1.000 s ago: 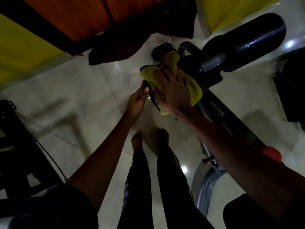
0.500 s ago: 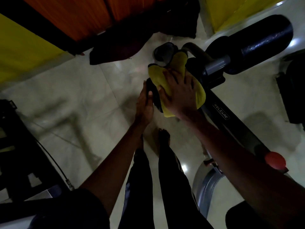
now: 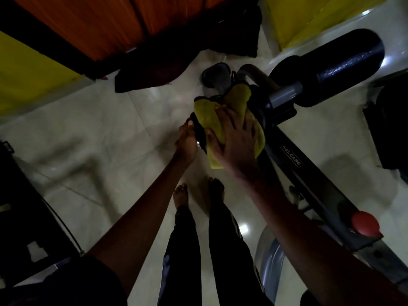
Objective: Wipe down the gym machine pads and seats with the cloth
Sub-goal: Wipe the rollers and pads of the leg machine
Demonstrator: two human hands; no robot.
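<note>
A yellow cloth (image 3: 210,114) lies draped over a black roller pad (image 3: 197,127) at the near end of a gym machine. My right hand (image 3: 237,138) lies flat on the cloth with spread fingers and presses it onto the pad. My left hand (image 3: 186,142) holds the pad's left end, thumb up against its side. The pad is mostly hidden by the cloth and both hands. A second black roller pad (image 3: 344,62) sticks out to the upper right on a grey bar.
The machine's dark frame (image 3: 291,157), labelled WELCARE, runs down to the right past a red knob (image 3: 365,223). Dark cloth (image 3: 154,71) lies on the pale tiled floor (image 3: 92,133) by an orange wall. My bare feet (image 3: 198,191) stand below the pad. Dark equipment (image 3: 24,217) fills the left.
My right hand and the cloth have shifted a little along the pad. My left hand turned from an open-palmed touch to a hold on the pad's end. The view drifted slightly.
</note>
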